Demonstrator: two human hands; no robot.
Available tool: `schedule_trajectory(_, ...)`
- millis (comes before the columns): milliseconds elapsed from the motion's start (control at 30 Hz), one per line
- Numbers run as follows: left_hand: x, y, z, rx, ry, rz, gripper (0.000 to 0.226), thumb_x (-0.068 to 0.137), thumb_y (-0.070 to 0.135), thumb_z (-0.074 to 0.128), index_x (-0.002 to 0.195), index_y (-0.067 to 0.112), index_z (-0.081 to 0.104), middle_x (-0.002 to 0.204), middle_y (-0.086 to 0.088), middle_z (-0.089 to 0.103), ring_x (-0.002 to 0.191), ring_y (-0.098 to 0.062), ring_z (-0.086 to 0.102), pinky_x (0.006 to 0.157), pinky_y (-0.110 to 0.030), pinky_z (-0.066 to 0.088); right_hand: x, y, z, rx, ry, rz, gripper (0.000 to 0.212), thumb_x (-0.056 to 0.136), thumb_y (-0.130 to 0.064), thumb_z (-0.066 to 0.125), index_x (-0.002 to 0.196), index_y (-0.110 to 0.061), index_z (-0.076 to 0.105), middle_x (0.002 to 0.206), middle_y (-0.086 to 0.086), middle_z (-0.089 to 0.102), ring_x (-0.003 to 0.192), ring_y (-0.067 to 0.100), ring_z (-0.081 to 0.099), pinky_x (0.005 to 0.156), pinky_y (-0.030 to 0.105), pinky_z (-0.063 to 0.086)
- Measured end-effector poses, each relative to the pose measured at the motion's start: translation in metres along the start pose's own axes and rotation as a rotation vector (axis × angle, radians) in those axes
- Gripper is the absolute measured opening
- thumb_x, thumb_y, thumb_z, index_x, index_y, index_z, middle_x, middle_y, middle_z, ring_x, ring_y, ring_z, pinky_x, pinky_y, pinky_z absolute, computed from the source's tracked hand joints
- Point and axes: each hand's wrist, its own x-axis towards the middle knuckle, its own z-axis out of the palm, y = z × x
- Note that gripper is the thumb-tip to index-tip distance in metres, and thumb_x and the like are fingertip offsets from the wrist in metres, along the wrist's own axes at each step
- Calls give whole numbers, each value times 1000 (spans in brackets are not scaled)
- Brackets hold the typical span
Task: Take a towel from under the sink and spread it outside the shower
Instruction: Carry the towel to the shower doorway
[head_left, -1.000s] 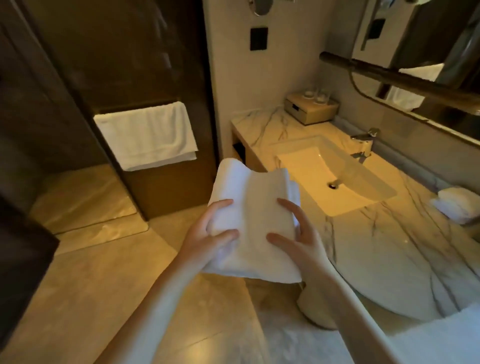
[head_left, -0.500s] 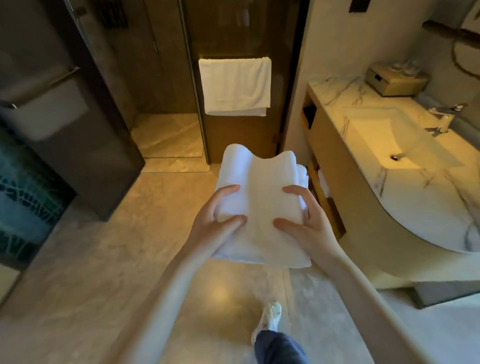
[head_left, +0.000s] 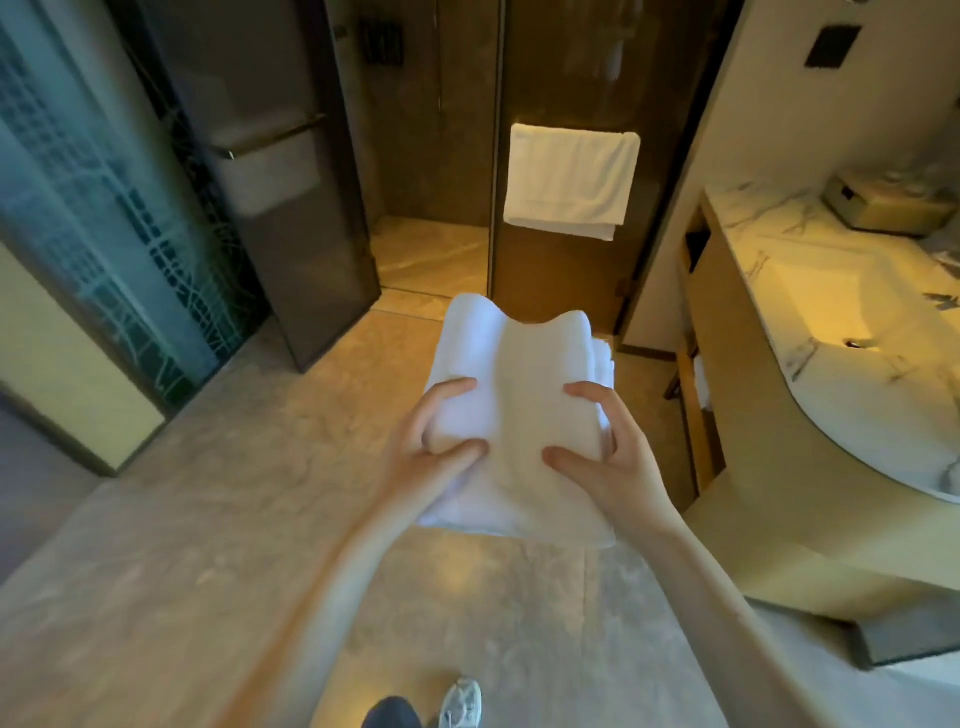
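Note:
A folded white towel (head_left: 519, 395) is held flat in front of me, above the stone floor. My left hand (head_left: 431, 452) grips its left edge, thumb on top. My right hand (head_left: 602, 457) grips the right edge the same way. The shower (head_left: 431, 171) lies straight ahead, its opening between a dark open door and a glass panel. The sink (head_left: 841, 306) is set in a marble counter on the right, with open shelves below it.
Another white towel (head_left: 569, 179) hangs on the shower's glass panel. The dark door (head_left: 291, 208) stands open at the left, beside a patterned glass wall (head_left: 98, 218). A box (head_left: 883, 205) sits on the counter. My shoe (head_left: 460, 704) shows at the bottom.
My view has swung left from the sink towards the shower, which now sits centred ahead. Both hands keep the same grip on the folded towel.

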Motion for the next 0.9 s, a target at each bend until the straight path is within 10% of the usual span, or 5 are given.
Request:
schedule_trajectory(200, -110, 0, 0, -8, 129, -61, 55, 76, -4, 70, 120, 27, 61, 127, 22, 55, 111, 17, 46, 89, -3, 35, -78, 5, 7, 17, -142, 6, 60, 73, -1, 78, 118, -34, 56, 94, -26, 65, 80, -2, 64, 60, 15, 51)
schedule_trajectory(900, -234, -60, -206, 7, 334, -268, 61, 60, 23, 70, 111, 53, 59, 117, 34, 54, 89, 7, 61, 61, -8, 45, -156, -34, 231, 112, -363, 63, 61, 73, 6, 74, 118, -31, 58, 91, -21, 70, 80, -2, 67, 58, 14, 51)
